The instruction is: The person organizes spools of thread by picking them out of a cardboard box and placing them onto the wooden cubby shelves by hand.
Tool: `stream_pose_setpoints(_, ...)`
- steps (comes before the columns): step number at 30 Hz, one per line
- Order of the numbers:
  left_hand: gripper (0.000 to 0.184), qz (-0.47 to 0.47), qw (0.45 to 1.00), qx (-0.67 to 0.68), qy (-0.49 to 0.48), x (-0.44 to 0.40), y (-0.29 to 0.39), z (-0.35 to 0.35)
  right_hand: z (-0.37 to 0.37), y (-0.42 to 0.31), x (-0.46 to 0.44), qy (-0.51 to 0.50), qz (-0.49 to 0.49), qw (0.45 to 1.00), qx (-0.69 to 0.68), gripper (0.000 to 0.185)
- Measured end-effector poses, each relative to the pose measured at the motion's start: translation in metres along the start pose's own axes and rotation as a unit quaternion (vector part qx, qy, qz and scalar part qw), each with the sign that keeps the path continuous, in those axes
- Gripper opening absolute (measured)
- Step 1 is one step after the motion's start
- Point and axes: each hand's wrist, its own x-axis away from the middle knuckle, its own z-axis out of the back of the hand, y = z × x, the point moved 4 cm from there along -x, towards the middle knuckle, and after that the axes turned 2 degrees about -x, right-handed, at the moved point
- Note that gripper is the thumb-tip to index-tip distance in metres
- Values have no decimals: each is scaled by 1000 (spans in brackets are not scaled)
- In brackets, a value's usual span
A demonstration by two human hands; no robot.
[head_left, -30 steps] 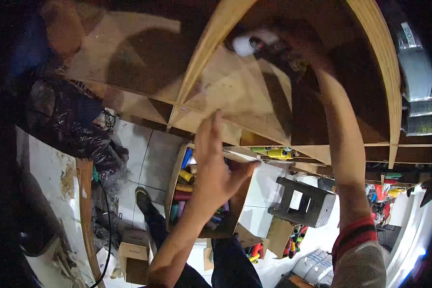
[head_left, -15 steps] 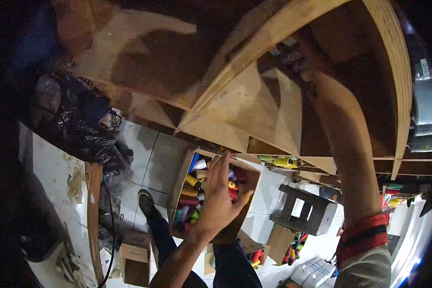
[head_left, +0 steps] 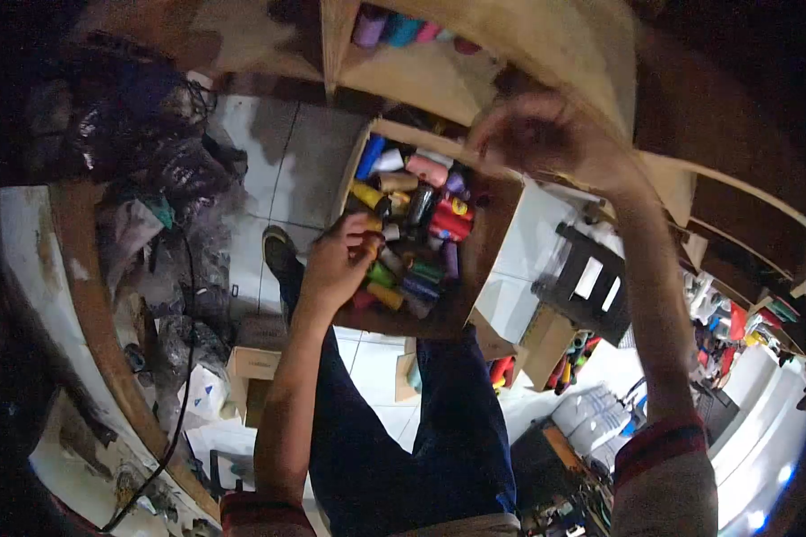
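With fingers curling and any grip too blurred to tell, the left hand (head_left: pixel 330 273) is hovering over piled spools (head_left: pixel 452 220) in the cardboard box (head_left: pixel 498 224) at centre frame, while the right hand (head_left: pixel 546 139) is hanging by its upper-right corner, risking a careless knock spilling spools.

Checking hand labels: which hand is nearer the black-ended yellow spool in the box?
Left. The left hand is over the box's left side, fingertips just below the yellow spool in view; the right hand is across by the upper right corner.
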Motion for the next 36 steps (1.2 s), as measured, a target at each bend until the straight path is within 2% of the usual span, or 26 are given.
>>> stream_pose_setpoints(2,41,21,998,-51,-7,-7,-27,-15,-63,103,20,-71,-128,989,-14,28)
stream_pose_setpoints(4,40,19,996,-88,-21,-14,-58,-36,-128,229,52,-48,-229,971,45,39)
stream_pose_setpoints(5,39,6,995,-98,-30,-18,-78,-49,-164,278,71,17,-284,946,-154,48)
stream_pose_setpoints(7,37,15,985,-165,-39,-24,-112,-75,-214,329,90,74,-293,936,-180,65)
stream_pose_setpoints(8,37,13,984,-175,-43,-28,-122,-83,-235,339,87,66,-251,966,-10,72)
stream_pose_setpoints(10,36,17,980,-190,-51,-28,-136,-99,-272,342,85,42,-266,943,193,83)
stream_pose_setpoints(12,35,55,980,-176,-72,-28,-139,-109,-299,356,92,24,-387,883,265,92)
stream_pose_setpoints(16,33,57,986,-152,-48,-36,-130,-115,-313,368,96,56,-356,874,325,88)
stream_pose_setpoints(19,31,21,969,-241,-55,-47,-145,-122,-313,361,105,88,-325,897,286,85)
stream_pose_setpoints(22,32,30,983,-174,-58,-42,-155,-129,-305,353,106,96,-368,896,230,83)
stream_pose_setpoints(25,32,151,983,-61,-80,-34,-161,-145,-274,327,111,127,-387,912,-40,75)
stream_pose_setpoints(28,35,88,989,-102,-54,-26,-170,-163,-282,347,119,212,-256,943,17,67)
stream_pose_setpoints(30,37,129,989,-53,-40,-30,-178,-181,-307,366,127,313,-201,914,-160,64)
stream_pose_setpoints(32,39,151,987,-26,-45,-31,-183,-192,-319,379,128,280,-275,906,-157,64)
stream_pose_setpoints(33,40,150,987,-26,-56,-32,-185,-196,-322,391,127,195,-373,905,-65,64)
stream_pose_setpoints(34,41,152,986,-26,-68,-29,-188,-200,-329,405,132,104,-462,881,27,64)
stream_pose_setpoints(36,44,169,985,22,35,-22,-187,-197,-333,409,127,175,-359,916,33,65)
